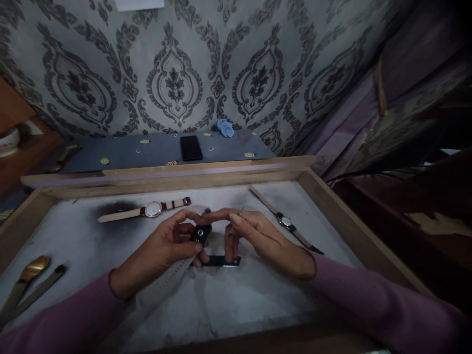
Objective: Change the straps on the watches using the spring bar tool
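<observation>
My left hand (165, 236) pinches a small watch (201, 233) with a black rectangular case and a shiny round mark on its face. A pale strap with a row of holes (171, 278) runs from it toward the lower left. The index finger of my right hand (254, 228) stretches across to the upper end of the case. Its other fingers bend downward, close to a flat black strip (217, 261) lying on the white surface; whether they touch it I cannot tell. A small grey piece at the fingertips is blurred.
A wood-framed tray (206, 178) surrounds the white surface. On it lie a brown-strapped watch (153, 209), a small dark-strapped watch (285, 221) and a gold-coloured watch (36, 268). Behind, a black phone (191, 148) and a crumpled blue cloth (225, 128) rest on a patterned cover.
</observation>
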{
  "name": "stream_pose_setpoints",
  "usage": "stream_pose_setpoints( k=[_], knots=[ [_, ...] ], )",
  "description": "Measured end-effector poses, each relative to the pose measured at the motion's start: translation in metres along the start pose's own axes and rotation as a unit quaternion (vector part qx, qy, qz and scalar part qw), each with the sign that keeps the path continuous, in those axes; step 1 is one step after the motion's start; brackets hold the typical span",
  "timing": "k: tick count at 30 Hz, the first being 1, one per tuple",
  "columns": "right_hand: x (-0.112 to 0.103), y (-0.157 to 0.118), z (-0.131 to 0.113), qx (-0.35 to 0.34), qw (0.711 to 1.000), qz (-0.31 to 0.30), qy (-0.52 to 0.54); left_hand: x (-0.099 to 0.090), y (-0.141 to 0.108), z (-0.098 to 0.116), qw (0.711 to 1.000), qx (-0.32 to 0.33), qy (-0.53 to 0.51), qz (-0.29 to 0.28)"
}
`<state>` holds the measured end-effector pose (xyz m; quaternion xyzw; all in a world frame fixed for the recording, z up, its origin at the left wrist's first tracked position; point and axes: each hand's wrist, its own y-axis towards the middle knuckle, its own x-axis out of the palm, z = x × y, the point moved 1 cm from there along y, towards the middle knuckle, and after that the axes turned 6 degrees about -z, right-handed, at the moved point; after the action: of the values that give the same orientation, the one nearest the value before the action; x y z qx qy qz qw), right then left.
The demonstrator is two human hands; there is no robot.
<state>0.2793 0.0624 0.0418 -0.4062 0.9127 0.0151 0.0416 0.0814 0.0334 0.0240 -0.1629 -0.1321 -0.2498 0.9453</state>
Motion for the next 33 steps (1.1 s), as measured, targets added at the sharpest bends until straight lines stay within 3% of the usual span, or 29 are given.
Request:
stream_pose_setpoints(
  k=[7,14,19,24,33],
  knots=[
    [0.000,0.001,-0.002,-0.069,0.985,0.076,-0.136,0.007,-0.004,0.007,0.999,0.033,0.041,-0.005],
    [0.002,-0.001,-0.009,-0.110,0.978,0.106,-0.144,0.008,-0.008,0.011,0.995,0.053,0.076,-0.020],
    [0.003,0.000,-0.006,-0.090,0.989,0.112,0.029,0.009,-0.009,0.008,0.995,0.048,0.075,-0.039],
    [0.003,0.003,-0.005,-0.103,0.972,0.084,0.194,0.012,-0.011,0.013,0.991,0.064,0.092,-0.073],
    [0.000,0.004,-0.004,-0.078,0.963,0.081,0.245,0.015,-0.017,0.016,0.990,0.025,0.095,-0.098]
  ],
)
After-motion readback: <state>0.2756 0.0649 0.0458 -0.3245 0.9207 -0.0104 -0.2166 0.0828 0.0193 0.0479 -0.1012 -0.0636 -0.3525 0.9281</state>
